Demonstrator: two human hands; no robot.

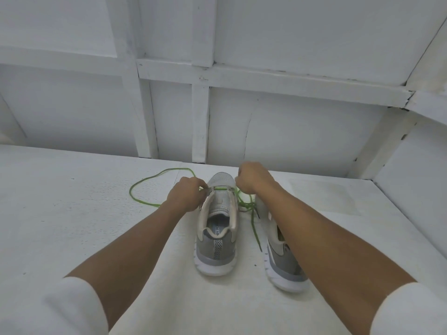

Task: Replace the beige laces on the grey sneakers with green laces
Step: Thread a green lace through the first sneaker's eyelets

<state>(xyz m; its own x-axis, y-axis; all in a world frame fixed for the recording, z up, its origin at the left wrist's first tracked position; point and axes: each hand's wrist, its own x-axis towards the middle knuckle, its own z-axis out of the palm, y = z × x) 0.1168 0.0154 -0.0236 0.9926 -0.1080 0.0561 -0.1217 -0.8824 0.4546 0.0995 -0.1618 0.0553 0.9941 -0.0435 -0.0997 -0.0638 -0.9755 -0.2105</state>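
Chiefly, three hazards are noted, from the left.

1. The long slack of the green lace (131, 191) is left looped on the white surface (72, 213). If the right end is drawn too hard, this slack is likely to be pulled through and the two ends left uneven.
2. The lace is pinched between thumb and fingertips of the left hand (187, 193) at the foremost left eyelet. Should the pinch slip, the single bar laid across the toe end can be slackened or twisted.
3. A loose tangle (249, 206) of green lace is seen between the shoes, below the right hand (254, 178). It may be snagged or tightened when that end is lifted.

Positions:

- **Centre sneaker** (216, 238): stood upright between the two hands, heel toward the person. Only its foremost eyelets are threaded; no beige lace is seen.
- **Left hand:** touching the left eyelet row.
- **Right hand:** curled into a fist, held just right of the toe. The lace is apparently gripped inside it.
- **Second sneaker** (285, 264): set just beside, partly hidden under the right forearm. Its lacing cannot be told.
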